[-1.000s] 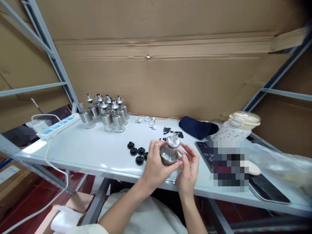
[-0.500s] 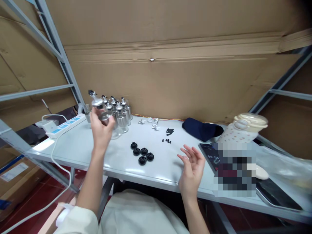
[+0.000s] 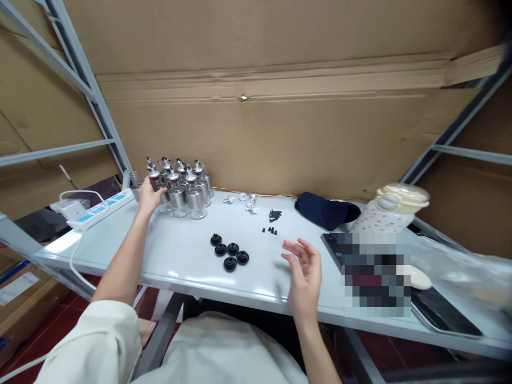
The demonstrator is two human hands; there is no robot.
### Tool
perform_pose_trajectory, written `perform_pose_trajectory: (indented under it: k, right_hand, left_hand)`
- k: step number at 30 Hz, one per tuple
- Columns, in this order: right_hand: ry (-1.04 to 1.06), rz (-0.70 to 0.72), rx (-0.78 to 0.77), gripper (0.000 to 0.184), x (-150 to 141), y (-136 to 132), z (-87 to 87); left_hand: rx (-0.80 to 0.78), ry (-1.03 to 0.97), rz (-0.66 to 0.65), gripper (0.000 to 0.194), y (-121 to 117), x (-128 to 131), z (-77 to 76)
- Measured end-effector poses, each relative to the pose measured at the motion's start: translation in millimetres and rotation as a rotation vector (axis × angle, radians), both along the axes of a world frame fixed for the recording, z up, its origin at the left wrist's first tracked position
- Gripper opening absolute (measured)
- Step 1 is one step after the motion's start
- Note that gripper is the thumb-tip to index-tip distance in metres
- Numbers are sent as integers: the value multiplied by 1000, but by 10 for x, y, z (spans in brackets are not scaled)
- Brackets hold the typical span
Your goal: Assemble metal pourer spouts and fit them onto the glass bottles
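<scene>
My left hand (image 3: 150,196) is wrapped round a glass oil bottle (image 3: 154,174) with a silver pourer top and black tip. That bottle stands at the left end of a group of similar bottles; my fingers hide part of its body. Close by is another pourer-topped bottle (image 3: 178,200). My right hand (image 3: 306,274) hovers over the table's front edge, palm turned inward, fingers apart and holding nothing. Between my hands lie several round black stoppers (image 3: 232,249). Farther back are small black plugs (image 3: 272,231), short black tubes (image 3: 274,215) and silver pourer parts (image 3: 251,205).
A power strip (image 3: 102,208) with a white cable lies on the left. At the right are a dark blue cap (image 3: 328,210), a cream dotted flask (image 3: 384,213), a phone (image 3: 448,312) and a clear plastic bag (image 3: 460,266). Cardboard (image 3: 260,133) walls the back.
My left hand has brought the bottle from raised in the air to the left end of the bottle group. My right hand stays nearly in place, open.
</scene>
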State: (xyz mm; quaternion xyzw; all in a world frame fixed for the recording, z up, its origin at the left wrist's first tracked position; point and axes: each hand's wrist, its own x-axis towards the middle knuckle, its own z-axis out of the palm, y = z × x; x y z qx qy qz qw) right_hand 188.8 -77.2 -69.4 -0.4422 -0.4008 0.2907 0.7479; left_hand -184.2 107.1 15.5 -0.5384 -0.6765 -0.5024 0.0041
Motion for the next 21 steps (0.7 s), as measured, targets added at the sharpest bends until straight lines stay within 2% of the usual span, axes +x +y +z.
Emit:
perform_pose_trajectory:
  k: [6, 8, 10, 11, 12, 14, 15, 18, 21]
  right_hand:
    - [-202, 97, -98, 23, -2, 5, 17]
    - [-320, 142, -118, 21, -10, 17, 26]
    - [-440, 186, -125, 21, -21, 30, 29]
    - [-496, 205, -126, 21, -29, 36, 29]
    - [-548, 220, -128, 21, -37, 40, 27]
    - [-644, 246, -128, 22, -52, 43, 20]
    - [-685, 257, -126, 22, -58, 43, 16]
    - [-776, 286, -116, 22, -69, 38, 9]
    - [-820, 303, -126, 22, -71, 38, 13]
  left_hand:
    - [-21, -14, -44, 64, -29, 88, -55]
    - [14, -17, -21, 69, -152, 189, -40]
    - [88, -22, -38, 67, -378, 382, -41]
    - [126, -23, -96, 62, -527, 518, -54]
    - [127, -23, -215, 53, -692, 679, -76]
    - [59, 30, -540, 41, -1033, 1049, -146]
    - [23, 87, -639, 40, -1186, 1239, -189]
    - [-73, 245, -835, 38, -1485, 1710, -326]
    - [-66, 270, -847, 29, -1558, 1907, -467]
